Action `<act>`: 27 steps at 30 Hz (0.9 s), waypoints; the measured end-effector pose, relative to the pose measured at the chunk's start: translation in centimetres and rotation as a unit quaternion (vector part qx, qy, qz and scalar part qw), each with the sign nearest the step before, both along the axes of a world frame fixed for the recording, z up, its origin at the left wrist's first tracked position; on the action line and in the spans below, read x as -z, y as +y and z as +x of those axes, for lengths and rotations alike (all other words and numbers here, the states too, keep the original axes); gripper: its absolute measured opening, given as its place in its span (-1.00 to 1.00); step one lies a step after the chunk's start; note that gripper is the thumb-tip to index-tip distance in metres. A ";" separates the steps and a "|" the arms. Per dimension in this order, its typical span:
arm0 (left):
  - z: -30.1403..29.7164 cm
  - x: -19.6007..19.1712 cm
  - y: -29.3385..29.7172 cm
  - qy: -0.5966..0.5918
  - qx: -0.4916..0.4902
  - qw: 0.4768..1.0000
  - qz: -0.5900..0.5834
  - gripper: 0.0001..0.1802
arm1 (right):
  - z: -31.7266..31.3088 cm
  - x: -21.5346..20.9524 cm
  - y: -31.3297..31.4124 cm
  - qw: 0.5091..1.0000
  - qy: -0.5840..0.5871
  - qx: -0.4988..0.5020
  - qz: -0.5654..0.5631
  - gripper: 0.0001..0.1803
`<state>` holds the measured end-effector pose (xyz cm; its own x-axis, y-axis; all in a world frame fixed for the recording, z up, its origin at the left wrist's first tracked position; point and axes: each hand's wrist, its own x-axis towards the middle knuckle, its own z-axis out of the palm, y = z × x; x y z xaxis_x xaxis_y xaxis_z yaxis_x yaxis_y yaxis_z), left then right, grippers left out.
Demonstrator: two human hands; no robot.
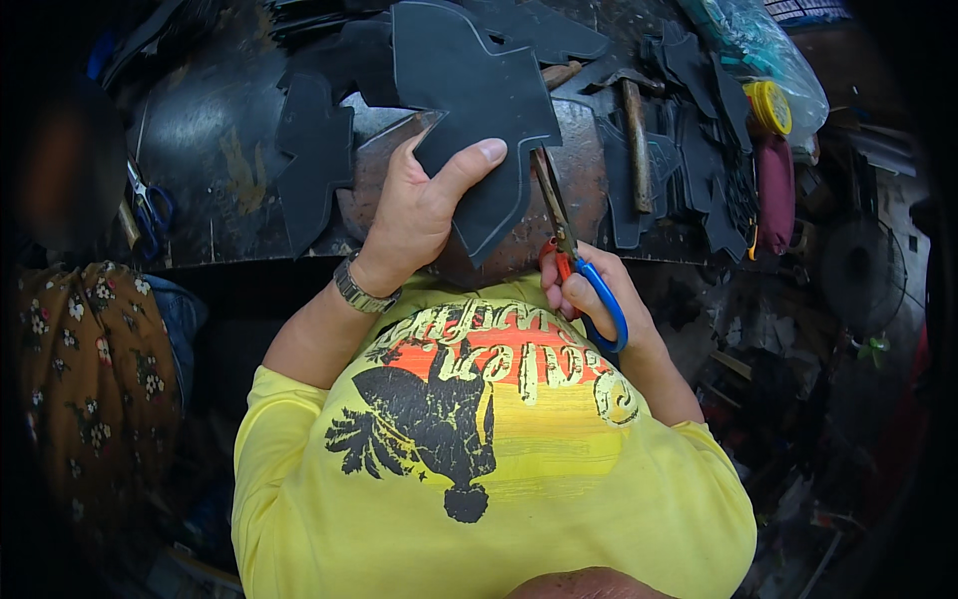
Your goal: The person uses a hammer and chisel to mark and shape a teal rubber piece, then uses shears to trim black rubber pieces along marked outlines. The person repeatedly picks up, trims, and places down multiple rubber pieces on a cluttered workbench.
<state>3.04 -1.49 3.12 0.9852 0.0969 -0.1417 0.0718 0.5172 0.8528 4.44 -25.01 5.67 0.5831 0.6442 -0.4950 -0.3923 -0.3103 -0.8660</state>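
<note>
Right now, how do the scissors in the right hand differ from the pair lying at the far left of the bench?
The scissors in the right hand are gripped, blades at the black sheet; the pair at far left lie untouched. The held ones have a red and a blue handle; the idle pair's look dark blue. Both point blades away from the person.

Single head-worn fisheye view — straight down from above, close over the hands and dark workbench (230, 140).

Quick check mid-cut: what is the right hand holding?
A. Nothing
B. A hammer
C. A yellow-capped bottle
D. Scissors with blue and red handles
D: the right hand grips scissors with blue and red handles, blades at the edge of the dark cut-out sheet held by the left hand.
</note>
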 end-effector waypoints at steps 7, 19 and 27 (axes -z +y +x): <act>-0.1 0.2 -0.1 -0.002 -0.011 1.000 0.019 -0.68 | -0.7 0.0 0.4 1.000 0.011 0.019 -0.004 -0.41; -0.4 -0.2 -0.8 0.007 -0.028 0.999 -0.017 -0.74 | -0.9 1.1 0.1 0.999 0.003 0.031 0.042 -0.65; -0.5 -0.1 -0.9 0.002 -0.032 0.999 -0.017 -0.76 | -1.1 1.4 0.1 0.999 0.006 0.033 0.042 -0.68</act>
